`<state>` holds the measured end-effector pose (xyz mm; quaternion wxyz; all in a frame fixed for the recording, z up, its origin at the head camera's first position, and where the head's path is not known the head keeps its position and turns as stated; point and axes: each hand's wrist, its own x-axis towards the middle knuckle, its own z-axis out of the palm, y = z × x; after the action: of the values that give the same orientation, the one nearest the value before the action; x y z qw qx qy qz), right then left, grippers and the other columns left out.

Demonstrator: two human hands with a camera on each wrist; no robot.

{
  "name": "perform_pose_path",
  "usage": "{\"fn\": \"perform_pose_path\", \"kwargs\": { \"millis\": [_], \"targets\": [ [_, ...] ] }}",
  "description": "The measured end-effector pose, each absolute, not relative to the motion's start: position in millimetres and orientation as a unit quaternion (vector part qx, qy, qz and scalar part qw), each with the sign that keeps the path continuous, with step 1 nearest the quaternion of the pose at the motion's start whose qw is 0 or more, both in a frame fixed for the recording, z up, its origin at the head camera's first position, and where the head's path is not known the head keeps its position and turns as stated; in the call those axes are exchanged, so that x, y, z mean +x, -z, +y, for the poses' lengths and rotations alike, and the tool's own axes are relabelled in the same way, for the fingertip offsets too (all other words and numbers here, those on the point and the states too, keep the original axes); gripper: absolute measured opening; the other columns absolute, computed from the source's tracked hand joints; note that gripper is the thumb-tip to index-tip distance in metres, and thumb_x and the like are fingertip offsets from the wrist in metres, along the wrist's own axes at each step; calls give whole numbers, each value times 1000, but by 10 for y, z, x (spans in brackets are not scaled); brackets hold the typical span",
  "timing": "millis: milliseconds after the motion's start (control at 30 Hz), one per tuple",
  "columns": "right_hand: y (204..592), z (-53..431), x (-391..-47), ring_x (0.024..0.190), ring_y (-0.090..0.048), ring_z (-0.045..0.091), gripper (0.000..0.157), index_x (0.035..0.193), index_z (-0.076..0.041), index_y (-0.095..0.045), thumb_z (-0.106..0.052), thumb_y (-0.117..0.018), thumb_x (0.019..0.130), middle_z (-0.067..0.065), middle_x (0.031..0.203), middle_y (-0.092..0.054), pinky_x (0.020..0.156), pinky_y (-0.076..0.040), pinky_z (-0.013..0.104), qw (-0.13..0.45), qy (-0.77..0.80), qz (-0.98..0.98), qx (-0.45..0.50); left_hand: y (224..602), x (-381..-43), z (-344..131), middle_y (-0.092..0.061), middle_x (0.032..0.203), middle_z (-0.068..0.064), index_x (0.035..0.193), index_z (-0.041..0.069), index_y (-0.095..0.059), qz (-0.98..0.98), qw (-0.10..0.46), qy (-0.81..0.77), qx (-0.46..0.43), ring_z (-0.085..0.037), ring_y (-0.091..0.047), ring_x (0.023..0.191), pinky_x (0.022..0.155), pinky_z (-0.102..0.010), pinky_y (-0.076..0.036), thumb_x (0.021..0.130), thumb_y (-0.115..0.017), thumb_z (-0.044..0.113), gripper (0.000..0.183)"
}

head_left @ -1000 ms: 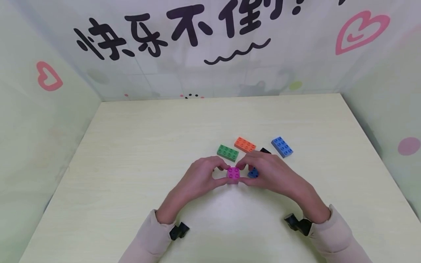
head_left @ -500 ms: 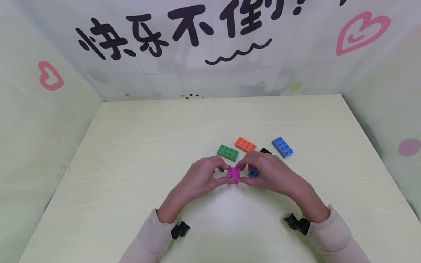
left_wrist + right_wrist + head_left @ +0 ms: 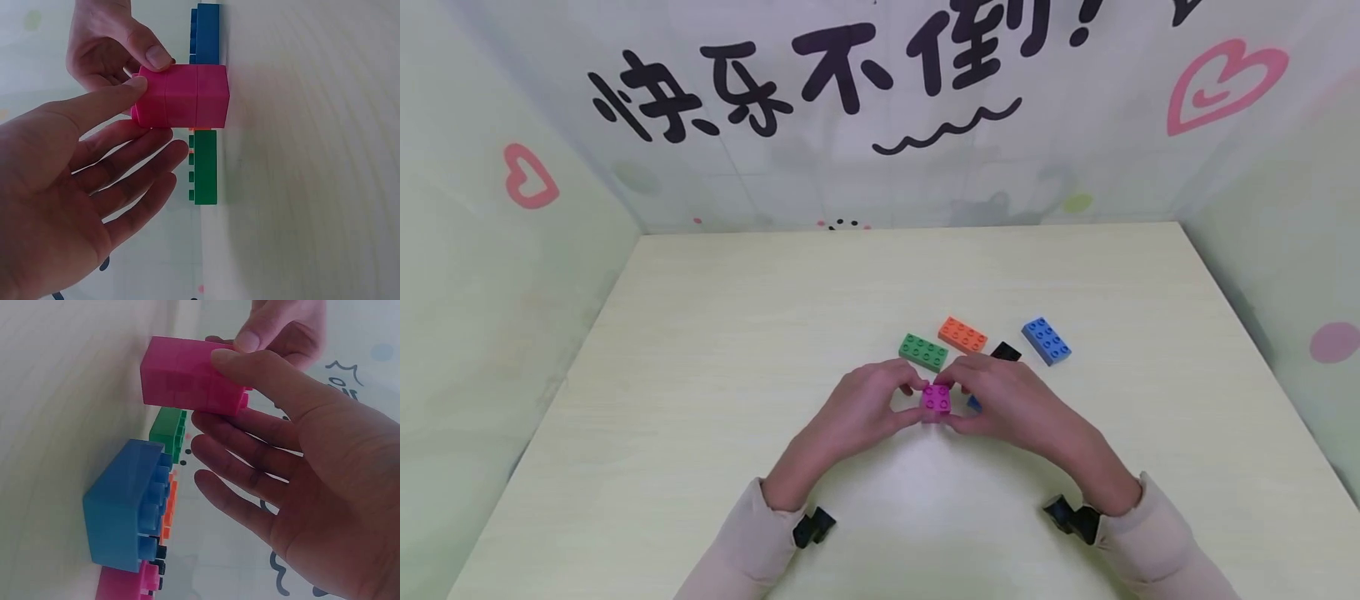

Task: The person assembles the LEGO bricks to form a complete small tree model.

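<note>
A stack of pink toy building bricks stands upright on the table, with seams across its side in the left wrist view. My left hand pinches the top brick between thumb and index finger, the other fingers held out loosely. From the opposite side my right hand pinches the same upper part, its thumb close to the left thumb. Just right of the stack lies a blue brick, mostly hidden under the right hand in the head view.
Behind the hands lie a green brick, an orange brick, a black brick and another blue brick. One more pink brick shows at the right wrist view's bottom edge. Printed cloth walls surround the table.
The head view has shifted slightly. Both hands stay on the pink stack; the right hand has rolled a little and covers more of the near blue brick.
</note>
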<state>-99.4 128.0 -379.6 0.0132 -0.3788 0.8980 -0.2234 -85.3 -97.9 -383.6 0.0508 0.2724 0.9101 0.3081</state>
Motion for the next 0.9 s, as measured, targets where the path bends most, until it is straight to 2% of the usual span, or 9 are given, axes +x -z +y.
{"fn": "perform_pose_path", "kwargs": {
  "millis": [233, 333, 500, 667, 900],
  "targets": [
    [3833, 1263, -1005, 69, -54, 7, 36, 102, -13, -73, -31, -86, 75, -1, 94, -68, 59, -45, 19, -3, 207, 898, -388, 3797, -919, -1052, -67, 108, 3, 116, 15, -68, 907, 70, -315, 272, -15, -63, 100, 84, -30, -50, 91, -71, 36, 33],
    [3827, 1263, -1004, 68, -52, 5, 35, 102, -13, -73, -31, -86, 75, -1, 93, -67, 57, -44, 19, -2, 199, 900, -389, 3814, -1029, -1052, -67, 110, 2, 117, 13, -68, 908, 41, -313, 276, -16, -61, 103, 86, -31, -50, 94, -68, 27, 27],
    [3820, 1265, -1002, 66, -50, 3, 33, 101, -13, -72, -31, -86, 75, -2, 90, -66, 56, -43, 18, -2, 194, 900, -390, 3893, -1294, -968, -64, 117, 0, 121, 11, -66, 923, 0, -234, 306, -14, -55, 108, 90, -28, -46, 88, -76, 20, 36],
    [3819, 1272, -998, 66, -49, 4, 34, 101, -13, -72, -31, -86, 75, -1, 92, -66, 57, -43, 18, -1, 190, 901, -390, 3923, -1489, -870, -63, 122, 1, 126, 14, -65, 933, 34, -153, 324, -15, -51, 111, 92, -30, -43, 85, -78, 26, 44],
    [3811, 1274, -1001, 66, -48, 4, 33, 100, -13, -72, -31, -85, 76, -2, 90, -64, 56, -41, 18, -5, 189, 899, -396, 3914, -1582, -771, -65, 117, 1, 122, 13, -67, 933, 69, -109, 335, -17, -52, 106, 88, -33, -42, 86, -78, 28, 41]
  ]
}}
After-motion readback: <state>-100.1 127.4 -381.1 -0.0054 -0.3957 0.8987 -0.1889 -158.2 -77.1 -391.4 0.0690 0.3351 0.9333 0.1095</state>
